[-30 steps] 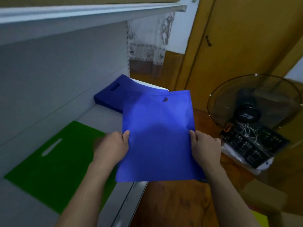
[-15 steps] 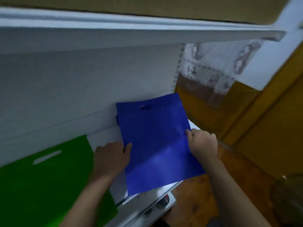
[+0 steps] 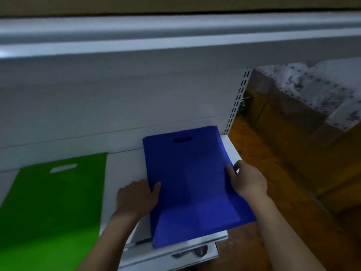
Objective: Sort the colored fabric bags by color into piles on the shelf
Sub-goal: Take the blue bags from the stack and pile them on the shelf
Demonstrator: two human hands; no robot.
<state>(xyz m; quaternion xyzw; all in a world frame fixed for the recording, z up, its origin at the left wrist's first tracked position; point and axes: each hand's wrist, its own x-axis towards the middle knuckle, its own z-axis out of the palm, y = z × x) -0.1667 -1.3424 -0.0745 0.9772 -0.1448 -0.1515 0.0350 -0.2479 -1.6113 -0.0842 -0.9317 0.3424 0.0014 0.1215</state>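
Observation:
A blue fabric bag (image 3: 191, 180) with a cut-out handle lies on top of the blue pile at the right end of the white shelf (image 3: 125, 169). My left hand (image 3: 136, 198) grips its left edge, thumb on top. At the bag's right edge my right hand (image 3: 248, 180) pinches the cloth. The near end of the bag hangs over the shelf's front lip. A green fabric bag (image 3: 50, 204) lies flat on the shelf to the left, apart from the blue pile.
An upper shelf board (image 3: 175, 36) juts out overhead. A slotted upright (image 3: 237, 100) marks the shelf's right end. Beyond it are a wooden floor (image 3: 283, 192) and a patterned cloth (image 3: 320, 90). A lower shelf edge shows below the bags.
Both hands carried the blue bag forward from mid-air onto the blue pile on the shelf. The view turned left toward the shelf, and the fan went out of sight.

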